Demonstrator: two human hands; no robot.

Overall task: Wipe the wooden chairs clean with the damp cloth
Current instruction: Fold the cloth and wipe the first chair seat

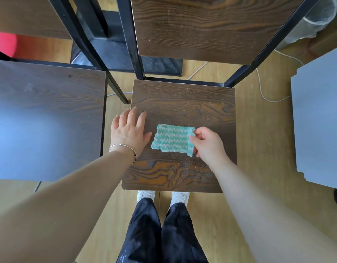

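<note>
The right grip [207, 143] is narrow: thumb and fingers pinch the right edge of the damp cloth [171, 139]. The left grip [127, 130] is wide, fingers straight and spread, palm down, holding nothing. A thin bracelet [124, 147] circles its wrist.

Nearest, in front of the chair seat [183, 103], stand the person's legs in dark trousers [145, 224]. The toes of two pale shoes [145, 195] show just beside the seat's front edge. Both forearms reach in over that front edge.

The cloth, green and white, lies flat about the middle of the seat, with its right edge lifted a little by the pinching fingers. The left grip sits over the seat's left edge, just beside the cloth but not touching it. Pale specks of grit dot the dark wood grain near the seat's front and back.

Left of the seat, a little apart, is a second wooden seat [46, 120]. Right of the seat, across a strip of light floor [258, 149], stands a grey slab [319, 120].

Behind the seat rises its wooden backrest [202, 25] between black metal posts. A white cable [262, 92] curls on the floor off the seat's back right corner. Far to the back left of the seat is something red [4, 42], blurred.
</note>
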